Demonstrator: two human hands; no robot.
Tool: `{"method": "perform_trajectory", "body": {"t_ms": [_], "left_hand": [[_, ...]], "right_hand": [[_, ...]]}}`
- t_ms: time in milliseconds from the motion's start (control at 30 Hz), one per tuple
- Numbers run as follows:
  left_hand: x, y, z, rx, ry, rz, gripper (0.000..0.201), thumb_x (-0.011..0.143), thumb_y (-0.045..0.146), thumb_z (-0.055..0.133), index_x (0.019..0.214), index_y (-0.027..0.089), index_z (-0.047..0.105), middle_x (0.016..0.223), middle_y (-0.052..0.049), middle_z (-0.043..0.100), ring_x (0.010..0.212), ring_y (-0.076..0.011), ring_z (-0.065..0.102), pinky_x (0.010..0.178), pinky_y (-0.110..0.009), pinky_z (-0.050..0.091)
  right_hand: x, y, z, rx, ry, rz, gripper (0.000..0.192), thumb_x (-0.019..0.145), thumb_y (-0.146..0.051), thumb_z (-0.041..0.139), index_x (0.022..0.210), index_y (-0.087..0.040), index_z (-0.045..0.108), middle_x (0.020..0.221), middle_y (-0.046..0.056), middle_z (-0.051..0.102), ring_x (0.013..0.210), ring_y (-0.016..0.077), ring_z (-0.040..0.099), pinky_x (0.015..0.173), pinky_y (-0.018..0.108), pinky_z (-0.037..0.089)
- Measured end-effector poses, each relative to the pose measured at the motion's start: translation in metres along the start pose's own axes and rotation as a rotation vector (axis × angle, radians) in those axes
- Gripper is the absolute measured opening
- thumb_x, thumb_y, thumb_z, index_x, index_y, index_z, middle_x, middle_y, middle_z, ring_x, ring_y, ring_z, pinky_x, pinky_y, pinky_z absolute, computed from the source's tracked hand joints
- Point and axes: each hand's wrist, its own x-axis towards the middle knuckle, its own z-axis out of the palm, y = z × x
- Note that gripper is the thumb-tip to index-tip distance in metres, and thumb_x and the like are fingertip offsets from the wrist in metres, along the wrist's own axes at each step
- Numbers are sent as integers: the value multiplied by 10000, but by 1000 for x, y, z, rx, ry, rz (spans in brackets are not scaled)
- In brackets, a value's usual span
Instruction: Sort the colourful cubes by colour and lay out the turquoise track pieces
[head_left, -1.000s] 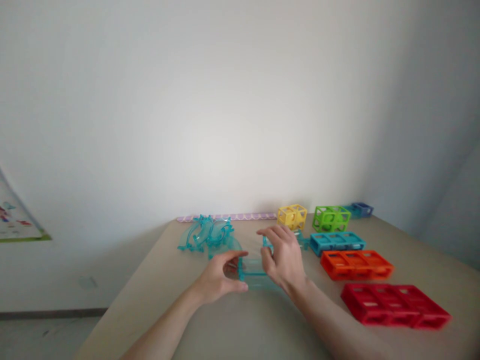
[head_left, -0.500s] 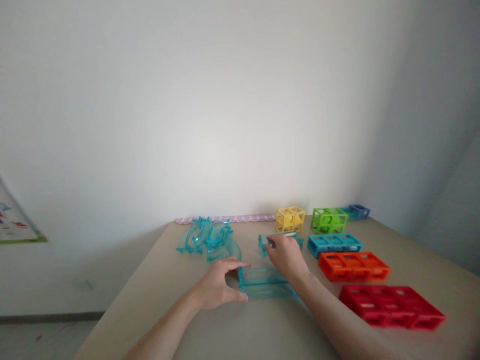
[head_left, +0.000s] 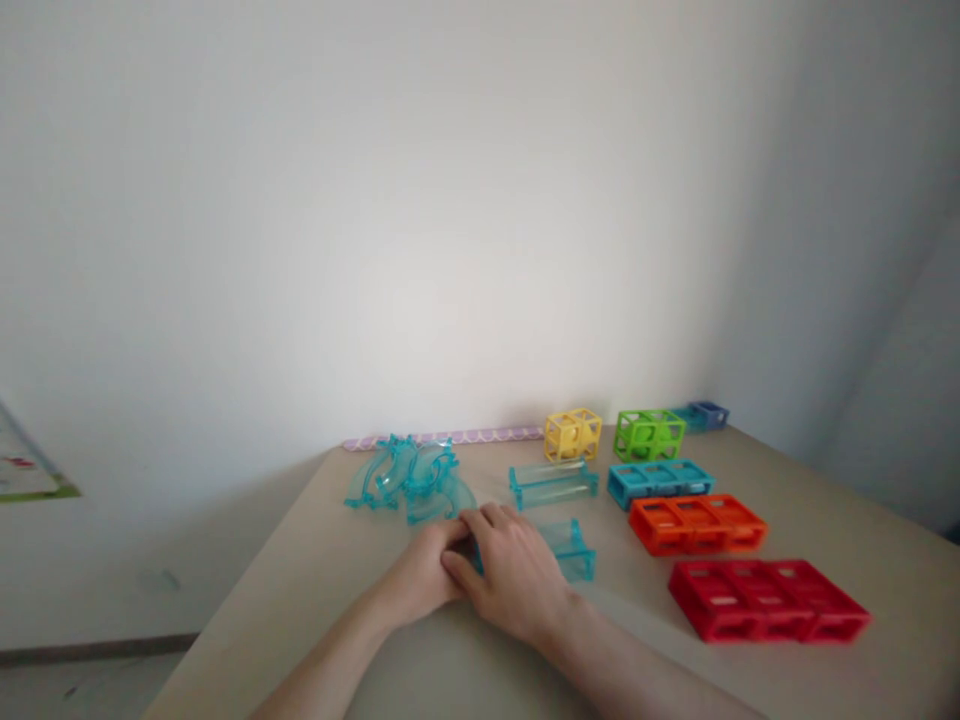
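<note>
plain white wall behind, and a beige table pushed up to it. from my seat i see both hands meeting at the near straight track piece, a clear teal channel lying flat on the table near the middle. my left hand sits at its left end, fingers curled in, but my right hand lies over it and over that end of the piece, so i cannot tell whether either hand is actually clamped on the plastic or just resting on it.

a second straight track piece lies just behind, apart from the first. the pile of curved track pieces is off to the left.

to the right lie the red frame, orange frame and blue frame, with the yellow cube and green cube behind.

my judgement: to handle this well, i'd keep the piece flat, grip the side walls rather than the thin ends, and keep my wrists clear of the frames.
</note>
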Motion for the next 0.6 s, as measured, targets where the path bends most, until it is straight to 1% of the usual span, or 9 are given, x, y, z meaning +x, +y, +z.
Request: {"method": "perform_trajectory", "body": {"t_ms": [67,100,200,267,333,433,500,600], "left_hand": [[0,0,-3,1,-8,-7,474,631,136,695,1104,170,683,997,-64,701,914,-233,606,856,-341,470],[-1,0,-4,5,-8,-24,510,621,154,722,1128,173,672,1013,-64,699,933,-238,606,871,-346,468],[-2,-3,-7,-7,14,-97,645,602,228,786,1220,161,613,1054,-79,686,974,-240,607,907,-353,454],[-2,-6,-6,-9,43,-131,668,620,271,786,1245,138,589,1035,-89,682,944,-222,608,889,-340,453],[-1,-9,-6,12,72,-151,635,662,320,756,1243,126,586,962,-75,678,850,-190,600,806,-309,461],[0,-11,-9,118,145,-179,575,709,375,704,1223,139,603,773,-9,625,667,-143,533,644,-262,418],[0,-12,-13,228,214,-174,503,720,380,683,1165,149,643,670,30,552,603,-130,481,598,-252,379],[1,-14,-20,349,335,-152,355,729,376,658,1003,156,707,580,53,478,557,-125,445,582,-253,358]], "right_hand": [[2,-1,7,-53,-43,95,364,870,-470,512,1033,-164,622,969,127,652,891,262,634,785,362,454],[4,2,9,-79,-51,130,361,872,-459,506,1045,-161,615,980,133,651,882,262,640,771,358,454],[10,14,11,-156,-57,187,288,859,-325,506,1055,-146,618,968,145,674,888,263,655,759,343,451],[12,24,9,-191,-60,201,257,832,-245,503,1019,-133,640,919,149,697,875,269,664,759,346,453],[13,33,6,-202,-65,204,226,813,-215,502,939,-130,670,874,153,709,843,274,672,744,348,457],[15,43,5,-217,-70,197,200,794,-205,512,834,-141,697,858,158,715,824,280,677,722,346,462],[16,49,5,-225,-70,194,196,784,-197,519,814,-146,706,856,159,718,819,280,679,715,343,463],[17,54,4,-234,-65,193,195,769,-167,525,809,-141,714,836,162,718,791,272,676,714,346,463]]}}
